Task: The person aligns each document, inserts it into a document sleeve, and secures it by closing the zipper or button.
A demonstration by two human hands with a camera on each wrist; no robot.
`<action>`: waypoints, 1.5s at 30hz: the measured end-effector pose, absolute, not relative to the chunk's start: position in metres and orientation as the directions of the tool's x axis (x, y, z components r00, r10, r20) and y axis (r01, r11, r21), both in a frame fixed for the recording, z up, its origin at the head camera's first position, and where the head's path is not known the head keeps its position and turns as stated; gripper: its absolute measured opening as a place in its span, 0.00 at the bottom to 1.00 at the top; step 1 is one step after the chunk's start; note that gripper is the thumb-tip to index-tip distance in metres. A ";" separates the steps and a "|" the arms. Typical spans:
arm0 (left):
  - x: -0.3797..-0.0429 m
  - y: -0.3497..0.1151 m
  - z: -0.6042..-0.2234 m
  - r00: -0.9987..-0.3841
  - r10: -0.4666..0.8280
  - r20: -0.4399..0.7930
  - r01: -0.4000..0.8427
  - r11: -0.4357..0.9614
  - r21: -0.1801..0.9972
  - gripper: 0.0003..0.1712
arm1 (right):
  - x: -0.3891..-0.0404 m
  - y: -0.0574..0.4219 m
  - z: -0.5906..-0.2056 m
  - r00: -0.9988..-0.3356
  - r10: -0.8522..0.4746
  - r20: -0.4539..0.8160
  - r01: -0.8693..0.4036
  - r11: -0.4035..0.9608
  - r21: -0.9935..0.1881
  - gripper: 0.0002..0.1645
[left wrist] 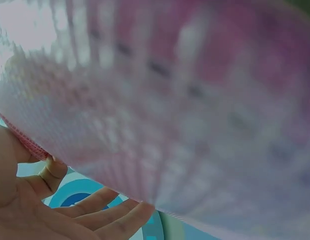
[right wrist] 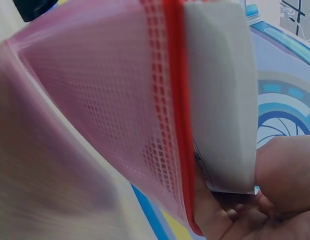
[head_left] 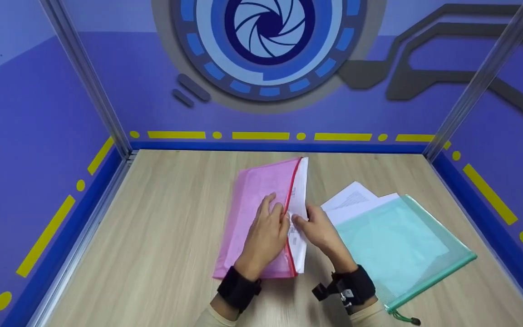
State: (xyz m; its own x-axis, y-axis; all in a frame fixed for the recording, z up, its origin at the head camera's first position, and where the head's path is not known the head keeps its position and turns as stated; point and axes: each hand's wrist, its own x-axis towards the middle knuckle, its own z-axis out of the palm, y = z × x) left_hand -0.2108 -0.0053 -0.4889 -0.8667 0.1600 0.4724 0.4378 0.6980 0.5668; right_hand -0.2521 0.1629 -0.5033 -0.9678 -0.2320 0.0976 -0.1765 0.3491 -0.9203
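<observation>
A pink mesh zipper pouch (head_left: 261,181) with a red zipper edge (right wrist: 178,100) is held tilted over the table. White papers (head_left: 301,181) stick out of its opening on the right side. My left hand (head_left: 266,238) lies over the pouch and pinches its zipper edge with thumb and a bent finger. Its other fingers stretch along the pouch's surface in the left wrist view. With thumb and fingers, my right hand (head_left: 324,231) grips the protruding edge of the papers. The rest of the stack is inside the pouch, dimly visible through the pink mesh.
A green mesh zipper pouch (head_left: 393,245) lies at the right of the wooden table (head_left: 152,227), its pull cord (head_left: 404,316) toward the front. Printed white sheets (head_left: 352,197) show beyond its far left edge. Blue-purple panels (head_left: 120,86) enclose the table's back and sides.
</observation>
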 end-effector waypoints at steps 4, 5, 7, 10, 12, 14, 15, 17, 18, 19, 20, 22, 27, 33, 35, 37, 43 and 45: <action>-0.208 -0.002 -0.488 -0.874 0.171 0.456 0.435 0.693 0.575 0.07 | -0.251 0.160 -0.505 -0.970 -0.217 0.110 -0.190 0.393 -0.900 0.20; -0.208 -0.001 -0.487 -0.876 0.175 0.449 0.435 0.689 0.580 0.07 | -0.251 0.160 -0.506 -0.970 -0.214 0.117 -0.197 0.402 -0.894 0.19; -0.207 0.000 -0.487 -0.879 0.183 0.441 0.437 0.678 0.591 0.07 | -0.251 0.159 -0.507 -0.967 -0.211 0.140 -0.220 0.429 -0.876 0.18; -0.206 0.001 -0.487 -0.872 0.193 0.450 0.454 0.661 0.597 0.08 | -0.252 0.158 -0.510 -0.958 -0.212 0.191 -0.272 0.479 -0.835 0.14; -0.207 0.000 -0.487 -0.861 0.204 0.466 0.474 0.652 0.592 0.08 | -0.253 0.158 -0.510 -0.952 -0.217 0.217 -0.300 0.504 -0.810 0.12; -0.209 -0.002 -0.487 -0.848 0.231 0.477 0.501 0.642 0.581 0.08 | -0.252 0.159 -0.509 -0.950 -0.213 0.229 -0.308 0.516 -0.799 0.10; -0.210 -0.003 -0.487 -0.843 0.248 0.478 0.513 0.638 0.574 0.09 | -0.252 0.159 -0.509 -0.952 -0.205 0.226 -0.301 0.513 -0.804 0.10; -0.211 -0.005 -0.487 -0.835 0.278 0.475 0.532 0.631 0.565 0.09 | -0.251 0.160 -0.508 -0.959 -0.193 0.209 -0.279 0.503 -0.818 0.10; -0.211 -0.006 -0.486 -0.833 0.292 0.469 0.537 0.630 0.562 0.09 | -0.251 0.161 -0.507 -0.963 -0.186 0.197 -0.265 0.497 -0.827 0.11; -0.212 -0.007 -0.486 -0.833 0.303 0.464 0.541 0.624 0.563 0.10 | -0.251 0.162 -0.507 -0.965 -0.182 0.186 -0.254 0.489 -0.835 0.11; -0.212 -0.009 -0.485 -0.832 0.311 0.459 0.543 0.621 0.565 0.10 | -0.250 0.162 -0.506 -0.967 -0.182 0.178 -0.246 0.484 -0.840 0.12; -0.213 -0.011 -0.484 -0.832 0.326 0.450 0.549 0.608 0.574 0.10 | -0.250 0.163 -0.505 -0.968 -0.191 0.161 -0.234 0.471 -0.850 0.12; -0.213 -0.015 -0.482 -0.811 0.390 0.436 0.584 0.575 0.572 0.11 | -0.251 0.163 -0.504 -0.962 -0.211 0.175 -0.256 0.465 -0.848 0.10; -0.213 -0.015 -0.481 -0.803 0.410 0.433 0.596 0.540 0.594 0.12 | -0.250 0.163 -0.506 -0.963 -0.211 0.168 -0.248 0.451 -0.857 0.12; -0.214 -0.015 -0.482 -0.809 0.387 0.442 0.588 0.528 0.613 0.13 | -0.250 0.163 -0.506 -0.964 -0.217 0.151 -0.234 0.439 -0.867 0.11; -0.215 -0.016 -0.483 -0.815 0.364 0.451 0.580 0.522 0.625 0.13 | -0.250 0.163 -0.505 -0.963 -0.227 0.144 -0.231 0.428 -0.874 0.11; -0.216 -0.016 -0.485 -0.815 0.345 0.465 0.578 0.531 0.619 0.14 | -0.251 0.160 -0.506 -0.952 -0.261 0.160 -0.259 0.406 -0.876 0.13; -0.215 -0.016 -0.486 -0.814 0.345 0.467 0.579 0.532 0.618 0.14 | -0.251 0.161 -0.506 -0.952 -0.266 0.150 -0.250 0.400 -0.882 0.14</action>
State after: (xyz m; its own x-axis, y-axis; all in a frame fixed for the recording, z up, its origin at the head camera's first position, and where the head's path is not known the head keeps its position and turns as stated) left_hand -0.2153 -0.0159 -0.4855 -0.8145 0.3445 0.4668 0.5791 0.5322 0.6176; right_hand -0.2510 0.1607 -0.5060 -0.9522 -0.2664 0.1495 -0.2504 0.3999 -0.8817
